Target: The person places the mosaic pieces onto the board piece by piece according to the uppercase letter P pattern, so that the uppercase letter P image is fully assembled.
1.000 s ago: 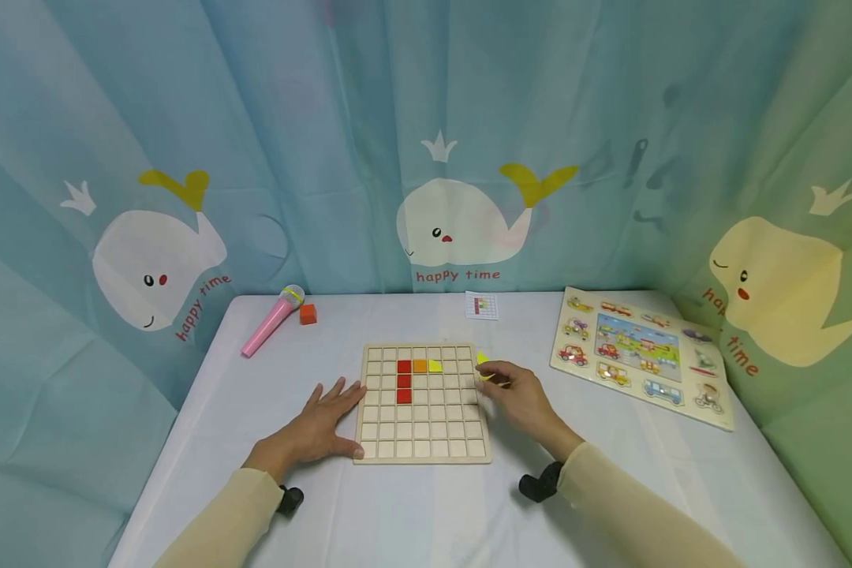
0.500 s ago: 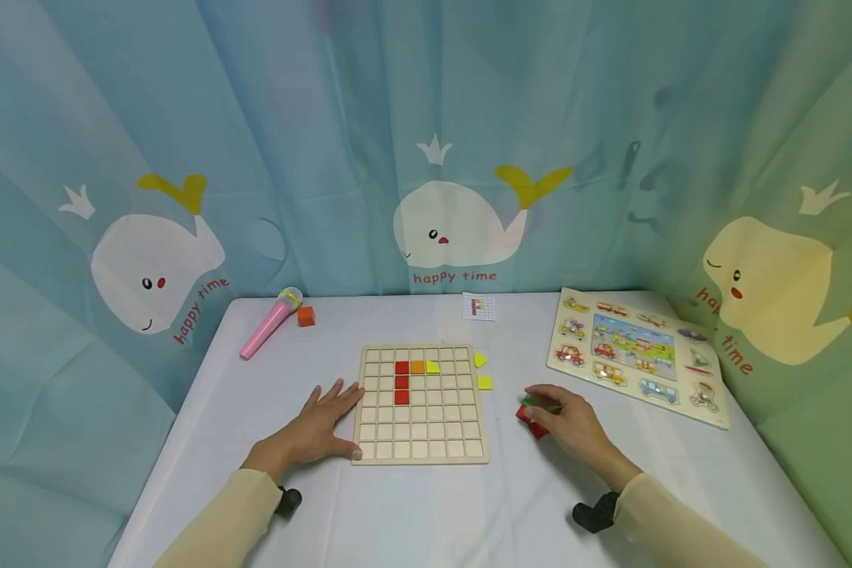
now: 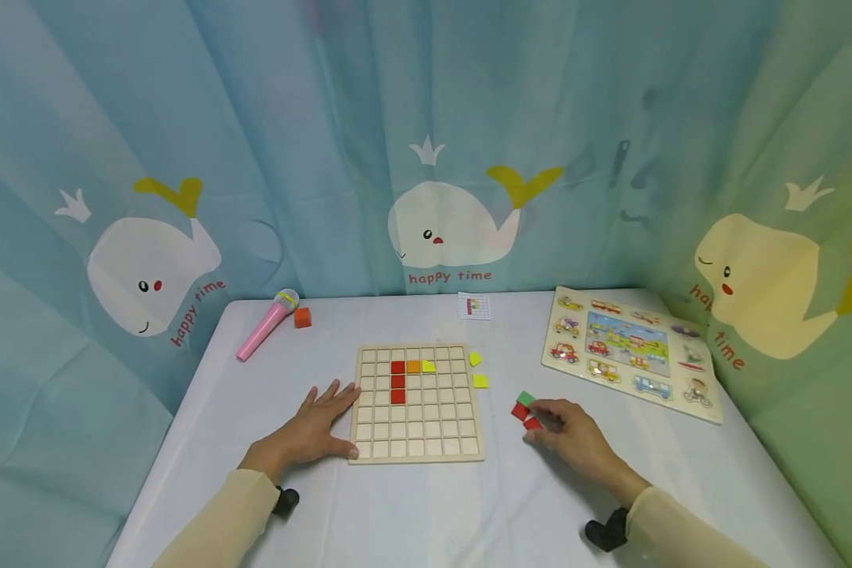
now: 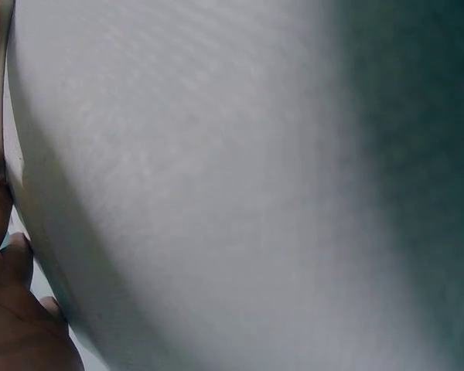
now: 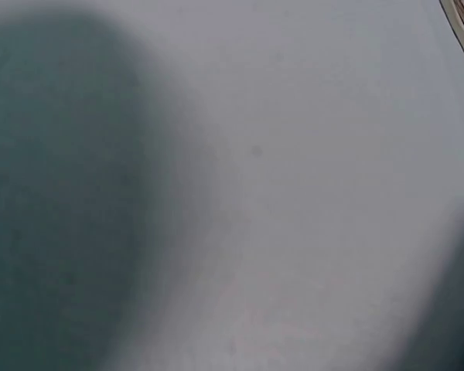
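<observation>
Right hand [image 3: 581, 443] is drawn back, fingers parted (left hand [image 3: 304, 430] likewise), and adjacent red blocks [image 3: 520, 411] may be scattered by hasty closing.

The curtain [image 3: 341, 118] carries one printed legend, "happy time", in red lower-case letters, at three positions.
Left legend [image 3: 199, 314]: near the far left corner of the tabletop [image 3: 397, 513], rising diagonally to the right; both words are legible.
Centre legend [image 3: 450, 277]: approximately horizontal, just above the tabletop's far edge; both words are legible.
Right legend [image 3: 727, 353]: beyond the tabletop's right edge, near the far right corner, descending to the right; "time" is legible, the first word only in part, beginning "ha".
Card [image 3: 474, 306], at the tabletop's far edge: markings too small to read.
</observation>
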Demonstrator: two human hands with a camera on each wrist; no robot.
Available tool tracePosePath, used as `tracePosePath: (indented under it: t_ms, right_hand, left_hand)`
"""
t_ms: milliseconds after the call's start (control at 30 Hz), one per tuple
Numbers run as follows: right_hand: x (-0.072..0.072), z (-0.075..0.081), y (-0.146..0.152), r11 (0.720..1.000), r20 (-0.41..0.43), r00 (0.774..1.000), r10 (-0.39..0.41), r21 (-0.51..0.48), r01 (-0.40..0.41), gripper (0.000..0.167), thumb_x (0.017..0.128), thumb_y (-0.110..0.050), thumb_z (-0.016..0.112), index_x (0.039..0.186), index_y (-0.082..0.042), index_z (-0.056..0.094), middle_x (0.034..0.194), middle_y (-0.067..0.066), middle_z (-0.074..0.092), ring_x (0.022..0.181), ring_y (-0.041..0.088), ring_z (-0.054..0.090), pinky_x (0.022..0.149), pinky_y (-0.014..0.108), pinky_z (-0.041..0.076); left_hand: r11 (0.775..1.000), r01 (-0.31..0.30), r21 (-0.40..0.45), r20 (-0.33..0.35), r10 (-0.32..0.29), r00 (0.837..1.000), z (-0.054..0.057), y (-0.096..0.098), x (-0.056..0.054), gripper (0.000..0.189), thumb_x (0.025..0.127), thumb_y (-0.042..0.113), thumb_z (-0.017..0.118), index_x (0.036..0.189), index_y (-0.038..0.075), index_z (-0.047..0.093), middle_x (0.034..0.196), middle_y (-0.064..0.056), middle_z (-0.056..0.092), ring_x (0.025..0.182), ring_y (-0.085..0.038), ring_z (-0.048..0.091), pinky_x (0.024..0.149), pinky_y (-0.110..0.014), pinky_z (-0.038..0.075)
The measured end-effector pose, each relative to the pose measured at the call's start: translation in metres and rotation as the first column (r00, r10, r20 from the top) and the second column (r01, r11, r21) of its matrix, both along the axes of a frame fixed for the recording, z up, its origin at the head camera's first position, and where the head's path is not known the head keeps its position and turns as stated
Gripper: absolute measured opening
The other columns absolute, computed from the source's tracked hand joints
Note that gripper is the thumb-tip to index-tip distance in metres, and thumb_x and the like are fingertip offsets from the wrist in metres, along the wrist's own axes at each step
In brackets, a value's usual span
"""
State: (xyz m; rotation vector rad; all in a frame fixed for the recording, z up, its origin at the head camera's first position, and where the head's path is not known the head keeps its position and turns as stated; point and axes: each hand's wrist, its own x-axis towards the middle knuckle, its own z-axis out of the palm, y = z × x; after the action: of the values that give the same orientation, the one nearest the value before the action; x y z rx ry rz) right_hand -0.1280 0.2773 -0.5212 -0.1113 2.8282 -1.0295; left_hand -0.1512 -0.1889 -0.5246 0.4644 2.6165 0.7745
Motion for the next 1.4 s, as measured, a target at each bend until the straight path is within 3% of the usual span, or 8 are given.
tracePosePath:
  t_ms: [200,367,833,1067,1400]
  right_hand:
    - [0.000,0.000,-0.004,0.999,-0.007,1.000,0.022,0.027,-0.022,0.053,0.087,-0.023,0.086,0.134,-0.009,0.065,0.128,0.014,0.068,0.118,0.032,0.060,0.103,0.058,0.051]
    - [-0.007,-0.003,-0.001,0.999,-0.040,0.999,0.029,0.042,-0.028,0.044,0.090,-0.015,0.083,0.130,-0.007,0.065,0.121,0.010,0.070,0.112,0.029,0.062,0.101,0.054,0.054]
    - [-0.045,-0.005,0.007,0.999,-0.093,0.995,0.026,0.039,-0.022,0.033,0.094,-0.010,0.078,0.124,-0.004,0.066,0.110,0.009,0.069,0.102,0.026,0.060,0.093,0.047,0.053]
    - [-0.048,-0.007,0.018,1.000,-0.096,0.995,0.027,0.002,-0.027,0.040,0.095,-0.007,0.075,0.133,0.002,0.065,0.126,0.019,0.071,0.118,0.038,0.065,0.107,0.060,0.052]
    - [-0.051,-0.006,0.026,1.000,-0.054,0.998,0.016,-0.002,-0.017,0.036,0.096,-0.011,0.075,0.131,-0.002,0.070,0.129,0.018,0.068,0.120,0.037,0.064,0.107,0.059,0.051]
  left_hand:
    - [1.000,0.003,0.005,-0.007,-0.003,1.000,0.000,0.000,0.000,0.112,0.078,0.046,0.091,0.167,0.012,0.032,0.174,-0.007,0.028,0.165,-0.034,0.009,0.133,-0.058,-0.004]
    - [1.000,0.005,0.004,-0.006,-0.005,1.000,0.001,-0.001,0.001,0.112,0.078,0.047,0.091,0.167,0.012,0.032,0.174,-0.008,0.028,0.165,-0.034,0.009,0.133,-0.058,-0.004]
    - [1.000,-0.025,-0.011,0.013,0.025,1.000,0.002,0.001,0.001,0.112,0.079,0.047,0.091,0.168,0.017,0.030,0.175,-0.003,0.026,0.166,-0.030,0.008,0.134,-0.056,-0.004]
    - [0.999,-0.045,-0.010,0.025,0.045,0.999,0.001,0.002,0.001,0.113,0.077,0.046,0.092,0.168,0.018,0.031,0.176,-0.002,0.026,0.166,-0.030,0.007,0.134,-0.056,-0.003]
    - [1.000,-0.028,-0.007,0.014,0.028,1.000,-0.002,0.001,-0.001,0.112,0.078,0.048,0.091,0.168,0.017,0.031,0.175,-0.002,0.026,0.166,-0.030,0.007,0.134,-0.056,-0.004]
